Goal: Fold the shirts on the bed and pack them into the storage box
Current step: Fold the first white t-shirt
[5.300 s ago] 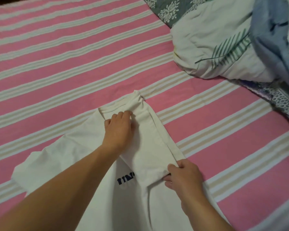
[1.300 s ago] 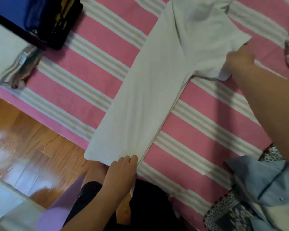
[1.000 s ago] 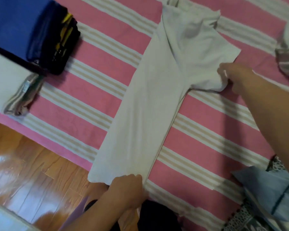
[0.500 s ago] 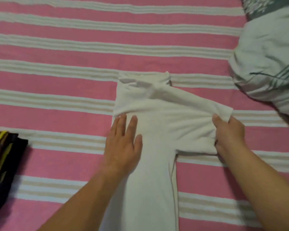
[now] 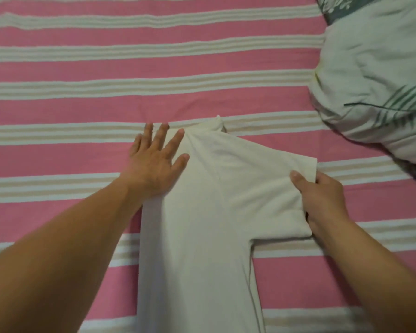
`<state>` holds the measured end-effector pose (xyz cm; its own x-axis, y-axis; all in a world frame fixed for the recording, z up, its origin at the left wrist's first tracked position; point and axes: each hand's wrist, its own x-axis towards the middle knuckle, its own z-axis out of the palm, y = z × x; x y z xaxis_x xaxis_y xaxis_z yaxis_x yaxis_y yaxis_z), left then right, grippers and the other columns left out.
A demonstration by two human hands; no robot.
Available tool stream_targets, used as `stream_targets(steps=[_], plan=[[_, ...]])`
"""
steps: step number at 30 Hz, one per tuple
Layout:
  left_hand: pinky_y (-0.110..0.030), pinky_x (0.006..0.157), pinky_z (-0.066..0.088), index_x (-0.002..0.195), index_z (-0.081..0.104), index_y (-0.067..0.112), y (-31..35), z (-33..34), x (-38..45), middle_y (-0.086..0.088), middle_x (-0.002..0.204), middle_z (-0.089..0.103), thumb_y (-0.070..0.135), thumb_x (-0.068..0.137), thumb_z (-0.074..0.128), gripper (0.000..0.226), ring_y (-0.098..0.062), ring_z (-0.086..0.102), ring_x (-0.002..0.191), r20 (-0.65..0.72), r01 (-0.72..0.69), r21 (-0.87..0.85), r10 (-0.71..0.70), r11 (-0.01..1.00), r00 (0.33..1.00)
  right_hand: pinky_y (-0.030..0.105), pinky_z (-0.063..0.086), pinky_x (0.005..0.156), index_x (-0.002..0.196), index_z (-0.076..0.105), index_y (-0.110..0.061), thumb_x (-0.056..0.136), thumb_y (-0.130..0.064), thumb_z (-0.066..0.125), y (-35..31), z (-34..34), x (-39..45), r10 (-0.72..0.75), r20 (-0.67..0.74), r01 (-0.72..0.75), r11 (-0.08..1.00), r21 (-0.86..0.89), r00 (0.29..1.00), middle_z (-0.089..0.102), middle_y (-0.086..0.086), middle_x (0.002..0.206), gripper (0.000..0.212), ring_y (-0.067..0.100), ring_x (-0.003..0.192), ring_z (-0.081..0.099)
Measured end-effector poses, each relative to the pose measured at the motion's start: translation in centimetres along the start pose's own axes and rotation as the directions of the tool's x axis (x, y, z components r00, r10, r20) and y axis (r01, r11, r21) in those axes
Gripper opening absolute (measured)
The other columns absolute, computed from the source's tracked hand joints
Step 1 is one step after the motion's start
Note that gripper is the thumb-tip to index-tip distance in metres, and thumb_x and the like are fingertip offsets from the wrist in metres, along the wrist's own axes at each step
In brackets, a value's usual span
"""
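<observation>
White shirt [image 5: 202, 212] long axis near-to-far; sleeve [image 5: 274, 179] sticks out right, pinched by right hand [image 5: 322, 200]. Left hand [image 5: 154, 164] flat, fingers spread, pressing shoulder. Fold goes leftward.

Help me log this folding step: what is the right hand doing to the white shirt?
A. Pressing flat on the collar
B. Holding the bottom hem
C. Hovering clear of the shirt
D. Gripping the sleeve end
D: the right hand has its thumb on top and fingers curled under the sleeve end of the white shirt, while the left hand lies flat near the collar.
</observation>
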<state>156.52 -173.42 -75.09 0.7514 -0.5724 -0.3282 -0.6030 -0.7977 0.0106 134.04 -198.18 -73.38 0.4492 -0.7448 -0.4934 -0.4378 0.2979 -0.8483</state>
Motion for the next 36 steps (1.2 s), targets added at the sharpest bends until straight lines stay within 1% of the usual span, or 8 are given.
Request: stream_targets(steps=[5,17,20,22,24,29,32,36], plan=[[-0.053,0.125,-0.006,0.162,0.007,0.026,5.6,-1.4,-5.6,-0.008,0.170,-0.009,0.054,0.102,0.023,0.068,-0.031,-0.020,0.154,-0.238,-0.080,-0.054,0.065,0.995,0.969,0.048,0.058,0.089,0.104,0.074,-0.008,0.094,-0.026,0.069,-0.8,-1.8,-2.2,0.147,0.150,-0.153,0.988,0.028,0.978,0.078,0.009,0.100,0.021,0.029,0.092,0.075],[-0.050,0.124,-0.004,0.160,0.014,0.041,9.3,-2.1,-5.4,0.002,0.170,-0.008,0.060,0.101,0.039,0.067,-0.024,-0.013,0.156,0.163,-0.115,-0.389,0.191,0.914,0.968,0.033,0.056,0.080,0.098,0.070,-0.026,0.098,-0.019,0.063,-0.7,-2.3,-6.2,-0.035,0.132,0.068,0.965,-0.253,0.991,0.077,-0.008,0.097,0.009,0.013,0.091,0.073],[-0.037,0.119,0.030,0.142,0.058,0.031,6.5,-7.5,-8.0,0.008,0.153,0.049,0.036,0.103,0.054,0.039,-0.015,0.042,0.144,0.198,0.181,-0.952,0.048,0.246,0.979,0.033,0.057,0.086,0.114,0.065,-0.028,0.096,-0.012,0.064,-5.6,-1.5,-8.0,-0.097,0.371,0.202,0.945,-0.256,0.923,0.076,-0.016,0.103,0.024,0.004,0.094,0.072],[-0.042,0.112,0.043,0.136,0.062,0.024,4.1,-8.9,-10.6,0.000,0.134,0.067,0.030,0.102,0.055,0.035,-0.020,0.062,0.126,0.301,0.272,-0.905,-0.040,-0.329,0.953,0.040,0.057,0.091,0.130,0.056,-0.036,0.094,-0.011,0.066,-8.9,0.6,-9.5,-0.109,0.578,0.296,0.925,-0.238,0.808,0.074,-0.016,0.110,0.045,0.006,0.100,0.071],[-0.050,0.106,0.049,0.135,0.059,0.016,2.1,-8.5,-12.1,-0.012,0.127,0.070,0.036,0.100,0.053,0.041,-0.032,0.067,0.118,0.401,0.307,-0.728,-0.017,-0.613,0.916,0.039,0.057,0.089,0.147,0.035,-0.045,0.093,-0.017,0.067,-10.9,4.0,-11.1,-0.065,0.741,0.401,0.870,-0.286,0.669,0.073,-0.014,0.112,0.069,0.007,0.098,0.071],[-0.041,0.080,0.057,0.115,0.071,0.012,1.0,-5.4,-10.7,-0.009,0.101,0.075,0.048,0.100,0.052,0.043,-0.027,0.074,0.090,0.537,0.402,-0.715,-0.081,-0.572,0.840,0.036,0.053,0.094,0.158,0.010,-0.034,0.095,-0.061,0.052,-7.5,11.6,-13.0,0.259,0.756,0.636,0.418,-0.649,0.601,0.068,0.002,0.123,0.080,0.020,0.102,0.069],[-0.047,0.094,0.057,0.122,0.068,0.009,1.1,-3.0,-9.6,-0.010,0.111,0.076,0.022,0.101,0.060,0.027,-0.029,0.073,0.103,0.504,0.386,-0.815,-0.199,-0.433,0.841,0.035,0.047,0.085,0.139,0.047,-0.029,0.100,-0.044,0.049,-6.0,11.1,-10.1,-0.153,0.560,0.577,0.321,-0.751,0.814,0.061,0.002,0.126,0.042,0.026,0.107,0.060],[-0.046,0.095,0.057,0.116,0.066,0.016,1.3,-2.5,-9.6,-0.002,0.111,0.075,0.007,0.097,0.057,0.023,-0.024,0.072,0.101,0.407,0.352,-0.910,-0.314,-0.220,0.857,0.034,0.042,0.086,0.151,0.031,-0.033,0.097,-0.043,0.056,-6.5,10.6,-5.1,-0.309,0.470,0.563,0.447,-0.695,0.826,0.038,-0.002,0.125,0.060,0.018,0.107,0.049]])
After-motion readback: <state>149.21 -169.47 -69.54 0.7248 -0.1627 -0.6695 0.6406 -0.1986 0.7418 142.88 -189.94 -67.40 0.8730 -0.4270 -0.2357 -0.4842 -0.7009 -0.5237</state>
